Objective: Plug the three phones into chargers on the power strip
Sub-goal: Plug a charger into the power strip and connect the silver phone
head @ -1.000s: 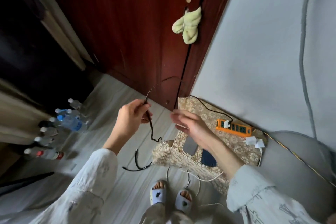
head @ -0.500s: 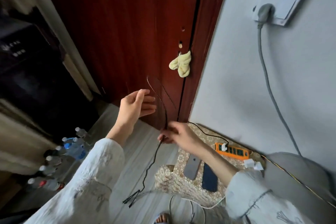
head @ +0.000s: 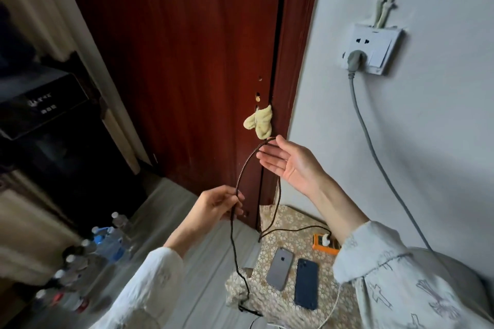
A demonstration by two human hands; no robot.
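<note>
A dark braided charging cable point(head: 242, 171) arcs between my hands. My left hand point(head: 219, 207) pinches it, and the free end hangs down to the floor near the cloth's edge. My right hand point(head: 291, 165) is raised with its palm open, the cable's loop resting across its fingertips. Below, a grey phone point(head: 279, 268) and a dark blue phone point(head: 306, 283) lie face down side by side on a patterned cloth point(head: 283, 232). The orange power strip point(head: 319, 246) sits behind them with a white charger point(head: 325, 239) plugged in, partly hidden by my right sleeve. No third phone shows.
A wall socket point(head: 371, 48) holds a grey plug whose cord runs down the wall. A red-brown door point(head: 187, 61) with a yellow cloth point(head: 259, 123) stands ahead. Several water bottles point(head: 107, 240) stand on the floor at left. A white cable point(head: 331, 312) lies on the cloth.
The view tilted upward. My right hand let go of the cable and rose open under its loop. My left hand dropped and closed on the cable.
</note>
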